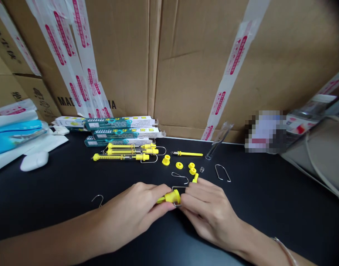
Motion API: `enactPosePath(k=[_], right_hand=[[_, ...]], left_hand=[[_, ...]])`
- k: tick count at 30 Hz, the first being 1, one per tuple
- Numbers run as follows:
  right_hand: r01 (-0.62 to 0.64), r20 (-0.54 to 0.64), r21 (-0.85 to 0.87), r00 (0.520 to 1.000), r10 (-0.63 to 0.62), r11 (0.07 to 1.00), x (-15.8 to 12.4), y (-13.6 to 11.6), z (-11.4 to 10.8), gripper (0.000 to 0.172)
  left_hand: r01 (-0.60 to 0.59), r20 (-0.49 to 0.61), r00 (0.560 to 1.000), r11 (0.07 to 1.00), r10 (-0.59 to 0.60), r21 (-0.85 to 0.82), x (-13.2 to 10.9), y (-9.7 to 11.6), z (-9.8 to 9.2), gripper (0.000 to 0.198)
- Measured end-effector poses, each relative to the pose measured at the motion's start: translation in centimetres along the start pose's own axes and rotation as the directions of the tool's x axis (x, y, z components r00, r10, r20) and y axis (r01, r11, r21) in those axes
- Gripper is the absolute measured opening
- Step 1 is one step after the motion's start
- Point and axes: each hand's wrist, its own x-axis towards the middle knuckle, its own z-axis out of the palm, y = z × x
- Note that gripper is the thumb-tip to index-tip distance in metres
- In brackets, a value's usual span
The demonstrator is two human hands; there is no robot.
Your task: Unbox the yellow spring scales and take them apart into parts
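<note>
Cardboard cartons [197, 66] tower behind a black surface [269, 214]; left hand [127, 218] and right hand [210, 214] meet, clamped on a yellow plastic piece [170, 197] with a wire loop [177, 193].
Beyond that piece: three teal boxes [118, 123], three yellow spring scales [122, 152], one glass tube [217, 142], one yellow rod [187, 153], four yellow caps [179, 165], one small spring [202, 169]. Three wire hooks [222, 172] lie around it.

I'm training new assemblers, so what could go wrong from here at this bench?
The wire loop, pressed against the yellow plastic piece by the left hand and right hand, might slip and spring away. The tiny loose coil spring on the black tabletop could easily get knocked and lost.
</note>
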Motion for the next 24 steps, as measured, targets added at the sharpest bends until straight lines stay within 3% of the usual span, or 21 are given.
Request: enactPosePath(k=[6, 15, 21, 24], right_hand=[[-0.014, 0.003, 0.091, 1.000, 0.014, 0.996, 0.18, -0.01, -0.14, 0.033], [-0.024, 0.026, 0.106, 0.999, 0.021, 0.994, 0.22, 0.04, -0.23, 0.034], [0.011, -0.080, 0.148, 0.997, 0.000, 0.989, 0.18, 0.42, 0.36, 0.034], [-0.003, -0.079, 0.152, 0.997, 0.015, 0.988, 0.13, 0.50, 0.47, 0.034]], left_hand=[[0.037, 0.042, 0.999, 0.995, -0.034, -0.088, 0.13, -0.22, 0.06, 0.020], [0.084, 0.072, 0.994, 0.993, -0.078, -0.088, 0.46, 0.05, -0.02, 0.018], [0.084, 0.117, 0.991, 0.983, -0.065, -0.166, 0.60, 0.47, -0.05, 0.024], [0.110, 0.125, 0.988, 0.979, -0.089, -0.171, 0.57, 0.15, -0.07, 0.028]])
